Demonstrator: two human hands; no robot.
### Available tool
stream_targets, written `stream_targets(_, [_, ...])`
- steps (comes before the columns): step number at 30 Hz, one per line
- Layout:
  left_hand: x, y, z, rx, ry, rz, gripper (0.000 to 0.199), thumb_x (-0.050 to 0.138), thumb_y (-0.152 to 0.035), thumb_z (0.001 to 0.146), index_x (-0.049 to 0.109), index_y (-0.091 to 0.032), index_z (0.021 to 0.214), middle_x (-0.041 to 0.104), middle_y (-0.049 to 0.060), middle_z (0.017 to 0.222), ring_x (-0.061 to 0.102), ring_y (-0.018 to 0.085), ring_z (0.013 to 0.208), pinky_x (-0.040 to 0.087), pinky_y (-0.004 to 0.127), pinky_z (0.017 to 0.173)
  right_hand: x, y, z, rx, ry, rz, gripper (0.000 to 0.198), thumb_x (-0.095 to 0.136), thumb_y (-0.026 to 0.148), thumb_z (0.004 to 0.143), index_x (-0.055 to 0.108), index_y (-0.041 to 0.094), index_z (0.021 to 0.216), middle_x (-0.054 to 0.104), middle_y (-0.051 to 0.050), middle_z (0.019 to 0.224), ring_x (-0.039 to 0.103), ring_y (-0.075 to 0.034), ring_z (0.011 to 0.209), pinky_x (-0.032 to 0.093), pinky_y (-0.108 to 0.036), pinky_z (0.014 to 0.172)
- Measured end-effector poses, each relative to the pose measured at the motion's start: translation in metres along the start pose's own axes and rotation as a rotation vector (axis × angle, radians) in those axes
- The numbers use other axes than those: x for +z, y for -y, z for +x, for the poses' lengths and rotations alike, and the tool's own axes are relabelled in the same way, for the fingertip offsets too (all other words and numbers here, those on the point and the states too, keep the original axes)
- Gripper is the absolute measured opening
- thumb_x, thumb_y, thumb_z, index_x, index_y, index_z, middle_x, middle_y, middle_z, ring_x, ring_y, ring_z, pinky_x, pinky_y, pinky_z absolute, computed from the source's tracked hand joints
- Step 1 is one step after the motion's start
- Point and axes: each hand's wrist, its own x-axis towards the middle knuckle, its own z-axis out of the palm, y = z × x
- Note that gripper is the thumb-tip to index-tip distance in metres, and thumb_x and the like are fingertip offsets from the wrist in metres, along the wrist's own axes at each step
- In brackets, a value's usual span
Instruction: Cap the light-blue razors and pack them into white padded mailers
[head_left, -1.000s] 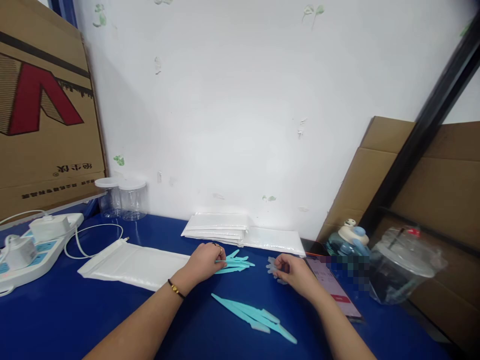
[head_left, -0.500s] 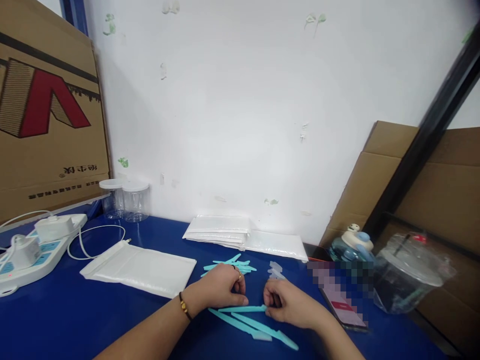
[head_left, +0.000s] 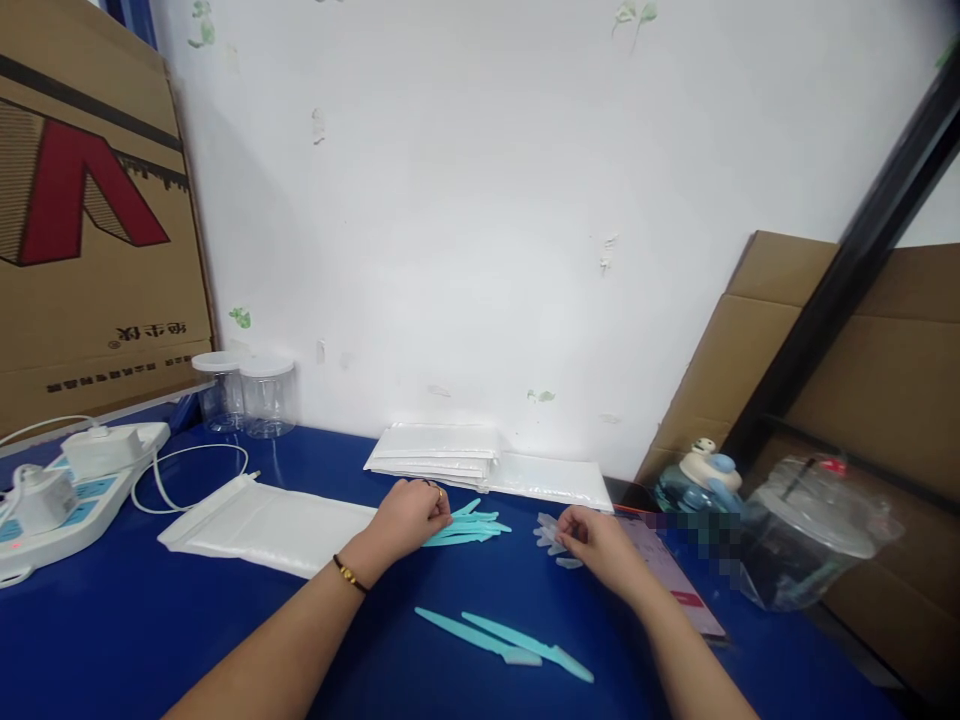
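Smooth blue table [head_left: 382,680]: your left hand [head_left: 407,517] touches slim teal razors [head_left: 478,529], your right hand [head_left: 600,548] frosted caps [head_left: 546,534]; I can't tell either grip.

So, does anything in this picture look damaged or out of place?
Yes, the wall looks damaged: scattered patches resemble torn sticker remains. The large carton at left seems upside down, judging by its lettering. Nothing looks spilled on the table.

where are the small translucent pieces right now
In the head view, the translucent pieces lie right of centre on the blue table, by the right hand, between the pile of teal tools and the phone.
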Motion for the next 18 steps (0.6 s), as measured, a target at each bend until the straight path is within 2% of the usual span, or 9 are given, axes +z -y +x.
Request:
stream_targets(2, [-0.001, 0.007, 0.001, -0.028, -0.011, 0.008, 0.013, 0.055, -0.029, 0.075, 0.065, -0.021, 0.073, 0.066, 0.0, 0.073, 0.058, 0.016, 0.071, 0.034, 0.026, 0.064, -0.003, 0.002, -0.001, 0.013, -0.038, -0.015, 0.009, 0.06, 0.026, 0.074, 0.059, 0.017, 0.078, 0.06, 0.0, 0.068, 0.049, -0.012, 0.057, 0.037, -0.023, 0.054])
stream_targets(4, [-0.001, 0.009, 0.001, -0.034, -0.033, -0.012, 0.012, 0.058, -0.031, 0.073, 0.066, -0.022, 0.078, 0.065, -0.001, 0.075, 0.057, 0.016, 0.074, 0.035, 0.025, 0.066, -0.008, 0.012, -0.006, -0.008, 0.004, 0.025, 0.012, 0.06, 0.028, 0.074, 0.06, 0.017, 0.079, 0.06, 0.0, 0.07, 0.049, -0.011, 0.059, 0.037, -0.022, 0.055])
stream_targets(6, [-0.001, 0.004, -0.001, -0.017, -0.039, -0.054, 0.016, 0.061, -0.033, 0.072, 0.066, -0.024, 0.083, 0.065, -0.001, 0.078, 0.057, 0.016, 0.076, 0.035, 0.025, 0.067, -0.013, 0.024, -0.016, -0.048, 0.166, 0.096, 0.016, 0.064, 0.032, 0.072, 0.062, 0.016, 0.076, 0.058, 0.001, 0.068, 0.049, -0.011, 0.059, 0.037, -0.02, 0.053])
stream_targets(9, [0.001, -0.009, -0.006, 0.065, -0.001, -0.122, 0.017, 0.062, -0.036, 0.072, 0.066, -0.024, 0.083, 0.064, -0.002, 0.078, 0.057, 0.015, 0.076, 0.036, 0.023, 0.068, -0.013, 0.037, -0.029, -0.09, 0.51, 0.109, 0.027, 0.076, 0.033, 0.056, 0.064, 0.016, 0.073, 0.056, 0.003, 0.064, 0.047, -0.009, 0.055, 0.033, -0.017, 0.047])
stream_targets(11, [0.004, -0.019, -0.01, 0.129, 0.048, -0.173, 0.018, 0.062, -0.039, 0.073, 0.067, -0.024, 0.082, 0.065, -0.002, 0.077, 0.057, 0.014, 0.074, 0.036, 0.022, 0.066, -0.007, 0.039, -0.034, -0.101, 0.615, 0.042, 0.026, 0.077, 0.028, 0.051, 0.063, 0.016, 0.069, 0.054, 0.005, 0.062, 0.045, -0.007, 0.052, 0.029, -0.016, 0.044])
stream_targets(15, [0.01, -0.034, -0.016, 0.205, 0.168, -0.278, 0.024, 0.062, -0.044, 0.073, 0.068, -0.023, 0.085, 0.065, -0.001, 0.077, 0.058, 0.012, 0.069, 0.036, 0.019, 0.057, 0.006, 0.039, -0.033, -0.109, 0.523, -0.01, 0.012, 0.066, 0.016, 0.058, 0.059, 0.017, 0.068, 0.052, 0.006, 0.062, 0.043, -0.006, 0.052, 0.027, -0.016, 0.044])
stream_targets(18, [0.015, -0.04, -0.017, 0.233, 0.197, -0.28, 0.028, 0.063, -0.044, 0.072, 0.068, -0.023, 0.09, 0.066, 0.0, 0.08, 0.058, 0.013, 0.07, 0.036, 0.019, 0.056, 0.012, 0.044, -0.028, -0.102, 0.426, 0.033, 0.008, 0.059, 0.013, 0.064, 0.057, 0.017, 0.071, 0.05, 0.006, 0.061, 0.043, -0.007, 0.053, 0.028, -0.016, 0.046])
